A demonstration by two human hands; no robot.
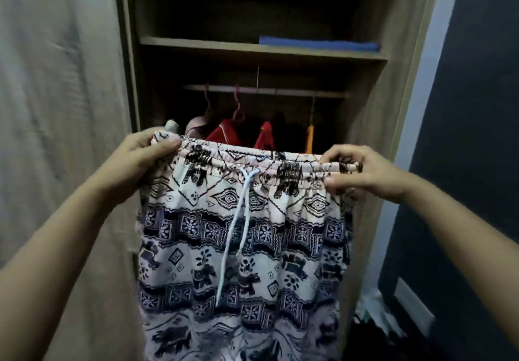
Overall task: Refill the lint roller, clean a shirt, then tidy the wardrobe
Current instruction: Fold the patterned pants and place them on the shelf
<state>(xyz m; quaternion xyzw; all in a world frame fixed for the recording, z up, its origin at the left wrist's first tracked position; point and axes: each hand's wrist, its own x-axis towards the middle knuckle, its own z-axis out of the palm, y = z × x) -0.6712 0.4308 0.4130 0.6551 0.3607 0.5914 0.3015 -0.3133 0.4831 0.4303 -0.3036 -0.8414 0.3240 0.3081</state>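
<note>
I hold up a pair of patterned trousers (pixel 244 248), white with black and purple elephant print, in front of the open wardrobe (pixel 264 51). My left hand (pixel 143 158) grips the left end of the elastic waistband. My right hand (pixel 362 175) pinches the right end. A pale drawstring (pixel 238 220) hangs down the middle of the cloth. The trouser legs drop out of the bottom of the view. No lint roller shows.
Inside the wardrobe a rail (pixel 264 91) carries hangers with red garments (pixel 224 134) and an orange one (pixel 309 138). A folded blue cloth (pixel 318 43) lies on the shelf above. The wardrobe door (pixel 56 107) stands at left, a dark wall (pixel 463 136) at right.
</note>
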